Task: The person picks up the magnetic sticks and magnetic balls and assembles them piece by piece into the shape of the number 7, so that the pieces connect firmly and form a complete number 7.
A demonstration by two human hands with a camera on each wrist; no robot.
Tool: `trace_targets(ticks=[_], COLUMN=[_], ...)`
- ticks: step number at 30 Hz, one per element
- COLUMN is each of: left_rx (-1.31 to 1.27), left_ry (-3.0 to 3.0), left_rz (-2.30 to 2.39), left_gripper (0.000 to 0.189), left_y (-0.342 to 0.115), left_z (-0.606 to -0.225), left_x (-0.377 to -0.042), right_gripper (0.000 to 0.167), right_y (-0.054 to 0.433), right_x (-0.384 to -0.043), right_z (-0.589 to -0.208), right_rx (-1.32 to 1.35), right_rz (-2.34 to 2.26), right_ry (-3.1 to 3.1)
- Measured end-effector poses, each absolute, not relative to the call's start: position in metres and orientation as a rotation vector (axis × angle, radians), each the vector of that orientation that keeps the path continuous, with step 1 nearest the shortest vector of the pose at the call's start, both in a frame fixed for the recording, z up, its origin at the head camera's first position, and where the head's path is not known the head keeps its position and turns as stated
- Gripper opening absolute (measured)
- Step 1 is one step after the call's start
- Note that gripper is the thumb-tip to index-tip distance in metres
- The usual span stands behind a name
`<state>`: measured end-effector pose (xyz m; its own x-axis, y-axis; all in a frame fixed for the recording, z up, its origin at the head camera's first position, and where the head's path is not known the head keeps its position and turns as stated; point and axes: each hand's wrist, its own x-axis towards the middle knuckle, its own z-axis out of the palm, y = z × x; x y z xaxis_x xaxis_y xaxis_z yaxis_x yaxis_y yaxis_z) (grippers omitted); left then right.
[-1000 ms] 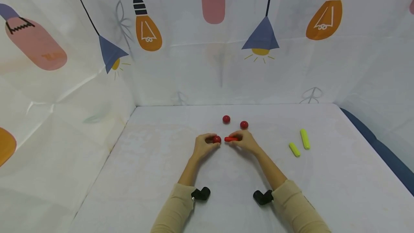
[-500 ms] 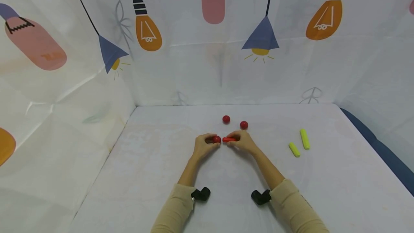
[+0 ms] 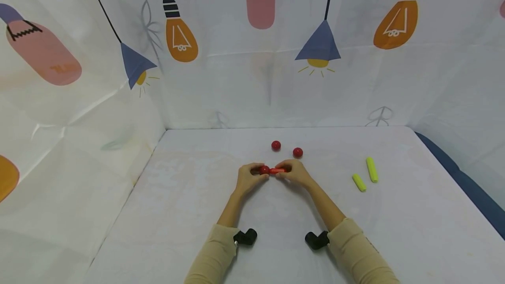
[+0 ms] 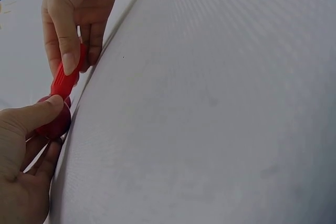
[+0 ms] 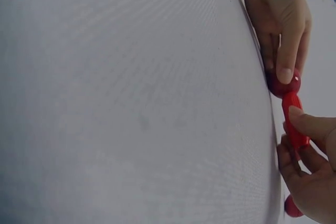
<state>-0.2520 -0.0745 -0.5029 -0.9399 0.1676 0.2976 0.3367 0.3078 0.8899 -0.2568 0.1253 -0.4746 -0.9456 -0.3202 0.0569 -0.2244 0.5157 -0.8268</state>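
My left hand (image 3: 247,179) pinches a glossy red ball (image 3: 264,170) between thumb and fingers, near the middle of the table. From the other side, my right hand (image 3: 298,173) pinches a short red ridged stick (image 3: 277,171) lengthwise. The near end of the stick (image 4: 64,82) meets the side of the ball (image 4: 59,124) in the left wrist view. Seen from the right wrist, the stick (image 5: 295,129) slants down from the ball (image 5: 295,81) into my right thumb and fingers, which cover part of it.
Beyond the hands lie two more red balls, one further back (image 3: 276,145) and one to the right (image 3: 297,152). Two yellow-green sticks, a shorter one (image 3: 359,182) and a longer one (image 3: 372,169), lie on the white table (image 3: 189,196). A printed curtain (image 3: 236,91) hangs behind.
My right hand has moved left with the red stick, closing the gap until its end meets the ball. The left hand and the ball have stayed in place.
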Motion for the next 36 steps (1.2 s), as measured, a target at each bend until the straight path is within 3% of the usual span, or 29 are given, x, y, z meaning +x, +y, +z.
trace_targets(ticks=[17,26,36], left_rx=[-0.41,-0.362,-0.365], left_ry=[-2.476,-2.499,-2.476], left_rz=[-1.653,-1.649,-1.671], left_gripper=[0.037,0.037,0.038], left_y=[-0.079,-0.082,-0.083], left_z=[-0.502,-0.499,-0.501], left_x=[-0.259,-0.262,-0.262], right_gripper=[0.028,0.029,0.036], right_y=[0.139,0.167,0.194], right_x=[-0.257,-0.26,-0.27], right_z=[-0.473,-0.47,-0.47], right_rx=[-0.531,-0.448,-0.153], right_rz=[-1.444,-1.54,-1.641], right_ry=[2.676,2.709,2.854])
